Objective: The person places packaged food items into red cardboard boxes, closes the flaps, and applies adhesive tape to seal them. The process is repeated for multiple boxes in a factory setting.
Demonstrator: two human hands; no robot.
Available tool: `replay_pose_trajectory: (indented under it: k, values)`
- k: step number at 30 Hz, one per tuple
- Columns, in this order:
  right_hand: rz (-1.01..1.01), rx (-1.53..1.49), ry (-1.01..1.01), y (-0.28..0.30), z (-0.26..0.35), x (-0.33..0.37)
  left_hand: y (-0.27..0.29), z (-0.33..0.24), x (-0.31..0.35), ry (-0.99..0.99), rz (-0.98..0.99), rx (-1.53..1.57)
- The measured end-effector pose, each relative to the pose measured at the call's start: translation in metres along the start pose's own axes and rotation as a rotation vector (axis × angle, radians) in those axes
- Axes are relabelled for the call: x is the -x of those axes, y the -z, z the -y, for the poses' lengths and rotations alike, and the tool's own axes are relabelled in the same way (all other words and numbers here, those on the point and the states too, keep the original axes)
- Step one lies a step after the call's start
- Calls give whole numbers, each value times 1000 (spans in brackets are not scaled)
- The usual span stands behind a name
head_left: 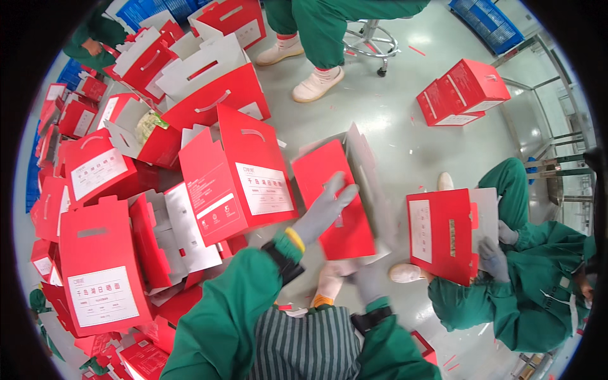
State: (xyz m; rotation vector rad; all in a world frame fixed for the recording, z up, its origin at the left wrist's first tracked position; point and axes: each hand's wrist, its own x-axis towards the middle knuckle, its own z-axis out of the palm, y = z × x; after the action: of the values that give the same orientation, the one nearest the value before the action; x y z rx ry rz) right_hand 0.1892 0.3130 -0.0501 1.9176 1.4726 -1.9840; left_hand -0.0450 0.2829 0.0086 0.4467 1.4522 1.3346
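In front of me an opened red carton (339,199) with a pale grey inside stands tilted, its right side smeared by motion. My left hand (326,209), in a grey glove, reaches over the carton's red face with its fingers stretched out, seemingly touching it near the handle slot. By the lower right corner of the carton is my right hand (369,282), also gloved in grey; motion blur hides its fingers and whether it grips the edge. Just left of my left hand stands another red carton (237,177) with a white label and a white handle.
Many red cartons, some open, crowd the left, including a labelled one (104,266). At the right a seated co-worker (506,291) holds a red carton (441,234). Two stacked cartons (462,95) lie on the floor (380,114). A wheeled stool (373,44) stands behind another person's legs.
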Motion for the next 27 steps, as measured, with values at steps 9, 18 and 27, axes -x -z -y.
replay_pose_trajectory:
  k: [9, 18, 27]
  values:
    - [730, 127, 472, 32, 197, 82, 63, -3, 86, 67, -272, -231]
    - [10, 1295, 1174, -25, 293, -123, 23, 94, 119, 73, -226, -670]
    - [52, 1629, 834, 167, 229, -253, 38, 140, 91, 76, -413, -539]
